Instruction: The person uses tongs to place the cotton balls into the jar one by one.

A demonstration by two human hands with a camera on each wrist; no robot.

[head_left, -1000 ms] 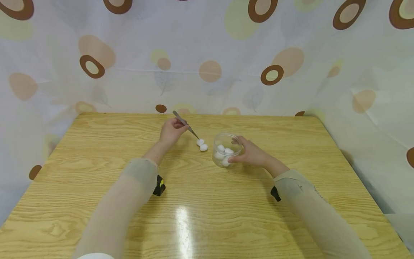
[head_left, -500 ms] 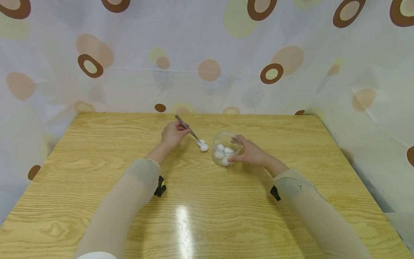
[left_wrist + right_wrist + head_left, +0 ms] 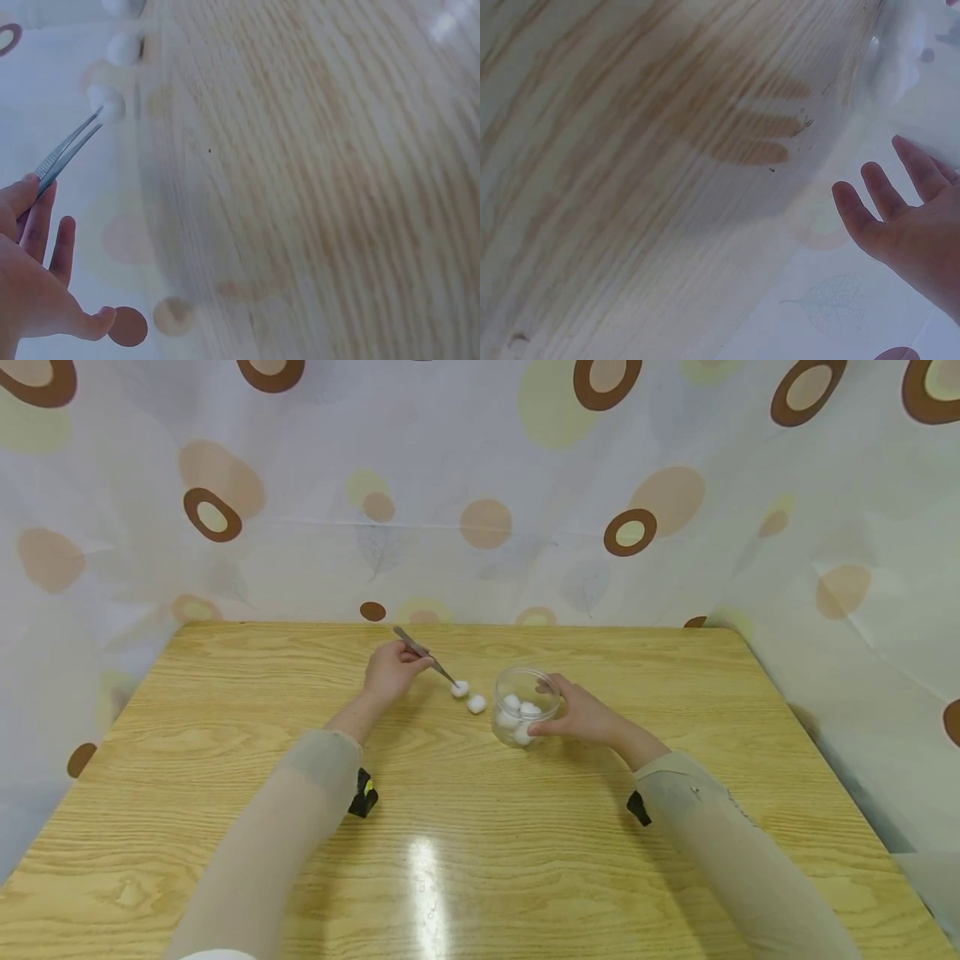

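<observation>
Tabletop (image 3: pixel 480 877), wood-grained, fronts a dotted curtain (image 3: pixel 427 460). Left hand (image 3: pixel 390 671) pinches tweezers (image 3: pixel 411 643) at one white ball (image 3: pixel 461 691); right hand (image 3: pixel 588 714) grips a clear jar (image 3: pixel 498 717) standing on the wood. Left wrist view (unlike head view) resolves two parted tips (image 3: pixel 97 129).

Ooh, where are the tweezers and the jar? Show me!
Tweezers (image 3: pixel 412 644): head view, on the upper shaft.
Jar (image 3: pixel 500 703): head view, on its clear left wall.

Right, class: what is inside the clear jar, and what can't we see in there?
Several white cotton balls, at least three, sit inside the clear jar. The right hand covers part of its right side, so anything behind is hidden.
</observation>
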